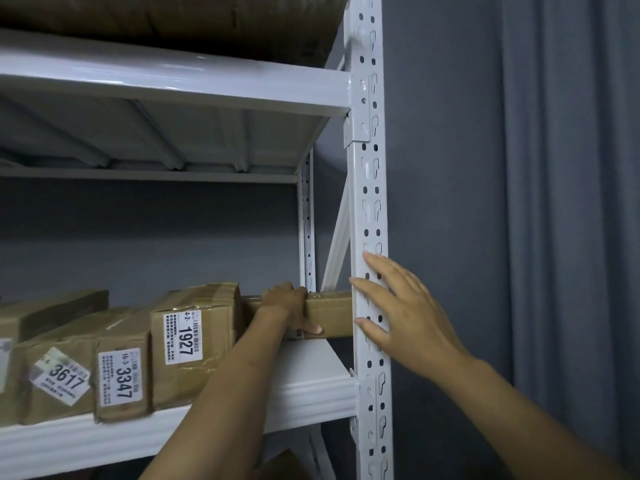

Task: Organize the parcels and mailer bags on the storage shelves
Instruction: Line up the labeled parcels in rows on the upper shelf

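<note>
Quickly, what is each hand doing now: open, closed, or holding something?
Left hand: holding the cardboard box, fingers curled over its top edge.
Right hand: open, straight fingers resting against the white shelf post.

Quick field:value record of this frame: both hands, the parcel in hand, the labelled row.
left hand: grips plain box from the top
plain box: right end of middle shelf, beside parcel 1927
right hand: open, flat on upright post
labelled row, left to right: parcel 3617, parcel 3347, parcel 1927
</note>
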Tool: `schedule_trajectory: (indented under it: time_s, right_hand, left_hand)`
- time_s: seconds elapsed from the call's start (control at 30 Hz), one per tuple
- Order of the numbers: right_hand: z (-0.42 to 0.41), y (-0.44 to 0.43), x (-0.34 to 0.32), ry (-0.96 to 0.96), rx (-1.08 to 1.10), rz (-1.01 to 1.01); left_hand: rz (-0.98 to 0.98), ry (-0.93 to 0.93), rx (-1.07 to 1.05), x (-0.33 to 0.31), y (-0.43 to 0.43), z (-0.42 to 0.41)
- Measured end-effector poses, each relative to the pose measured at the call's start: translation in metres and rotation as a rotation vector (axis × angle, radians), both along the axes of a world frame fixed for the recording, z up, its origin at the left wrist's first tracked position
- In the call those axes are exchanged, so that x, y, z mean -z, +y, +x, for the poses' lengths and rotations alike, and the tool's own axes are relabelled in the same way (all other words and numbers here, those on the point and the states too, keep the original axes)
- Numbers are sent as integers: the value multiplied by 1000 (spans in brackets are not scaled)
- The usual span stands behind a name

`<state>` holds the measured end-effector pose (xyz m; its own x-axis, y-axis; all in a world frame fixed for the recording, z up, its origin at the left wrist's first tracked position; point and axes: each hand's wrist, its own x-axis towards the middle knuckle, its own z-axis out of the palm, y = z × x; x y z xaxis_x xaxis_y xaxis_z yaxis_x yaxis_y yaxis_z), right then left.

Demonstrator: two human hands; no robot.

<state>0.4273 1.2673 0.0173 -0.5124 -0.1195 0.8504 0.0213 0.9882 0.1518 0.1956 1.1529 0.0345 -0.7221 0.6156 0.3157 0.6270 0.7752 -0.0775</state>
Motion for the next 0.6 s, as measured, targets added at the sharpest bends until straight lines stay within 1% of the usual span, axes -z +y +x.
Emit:
schedule_trajectory:
  time_s: [0.13, 0.23, 0.37, 0.5, 0.6]
  right_hand:
    - [-3, 1, 1, -22, 31, -22]
    - [-4, 3, 2, -57, 18, -18]
    - [-3, 6, 2, -74, 16, -13]
    - [-4, 8, 0, -104, 4, -8]
    - [-4, 9, 0, -82, -12, -13]
  left_hand:
    - [-14, 16, 7, -5, 1, -3]
    - [56, 25, 45, -7, 1, -1]
    - [340, -22, 106, -13, -2, 0]
    - [527, -92, 94, -12, -2, 2]
    - [711, -123, 120, 0, -2, 1]
